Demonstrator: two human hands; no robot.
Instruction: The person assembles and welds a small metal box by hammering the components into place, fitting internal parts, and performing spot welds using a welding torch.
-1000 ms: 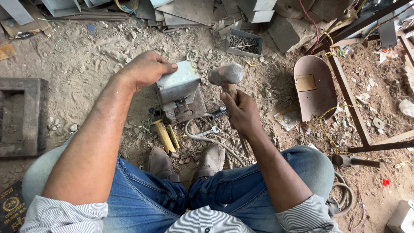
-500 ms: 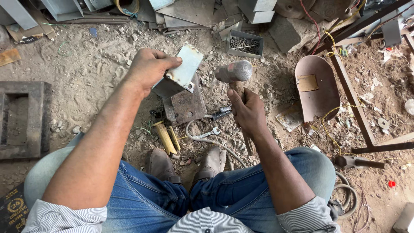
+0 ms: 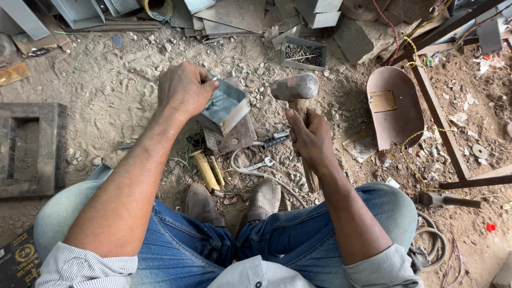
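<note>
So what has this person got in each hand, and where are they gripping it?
The left hand grips a folded sheet-metal box by its upper edge. The right hand holds a hammer by its wooden handle, just below the head.

dirt floor [image 3: 112, 101] w/ metal scraps [image 3: 234, 16], box of bolts [image 3: 303, 53], spanner [image 3: 260, 164], rusty plate [image 3: 230, 140]

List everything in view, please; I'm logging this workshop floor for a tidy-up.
folded sheet-metal piece: one, grey, in left grip, over the anvil plate
anvil plate: one, rusty, on the dirt ahead of the shoes
hammer: one, grey head, wooden handle, in right grip
tray of bolts: one, grey, top centre
curved metal shield: one, brown, right
square block: one, dark, left
spanner: one, silver, by the shoes
shoes: two, brown
left hand; right hand
</note>
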